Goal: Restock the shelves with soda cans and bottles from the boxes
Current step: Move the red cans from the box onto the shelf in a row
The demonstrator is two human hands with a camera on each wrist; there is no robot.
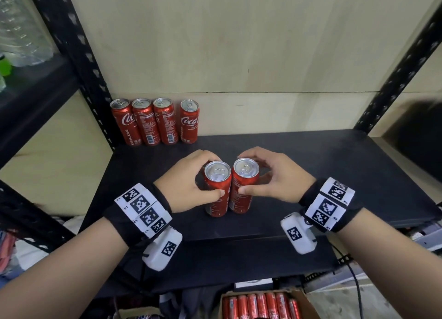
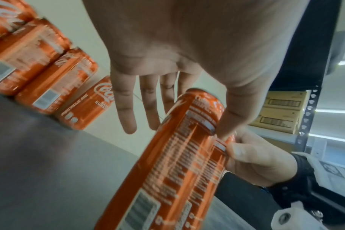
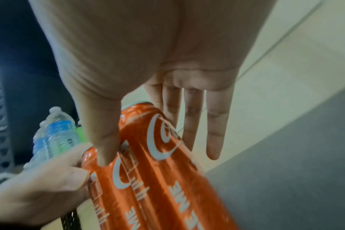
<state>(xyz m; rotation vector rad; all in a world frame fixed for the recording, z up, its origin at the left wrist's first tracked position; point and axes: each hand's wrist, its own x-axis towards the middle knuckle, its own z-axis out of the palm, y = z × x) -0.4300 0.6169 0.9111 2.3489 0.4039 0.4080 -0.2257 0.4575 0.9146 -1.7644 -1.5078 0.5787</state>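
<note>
Two red cola cans stand upright side by side and touching near the front middle of the black shelf (image 1: 311,175). My left hand (image 1: 208,175) grips the left can (image 1: 216,199), thumb on its front and fingers round the back. In the same way my right hand (image 1: 258,175) grips the right can (image 1: 240,199). The left wrist view shows the left can (image 2: 177,163) under my left thumb. In the right wrist view the right can (image 3: 167,155) lies between my right thumb and fingers. Whether the cans' bases touch the shelf I cannot tell.
Several red cans (image 1: 155,122) stand in a row at the shelf's back left, against the pale wall. Black uprights (image 1: 79,55) flank the shelf. A cardboard box of cans (image 1: 260,304) sits below the front edge. Water bottles (image 1: 21,31) are on the neighbouring rack at the left.
</note>
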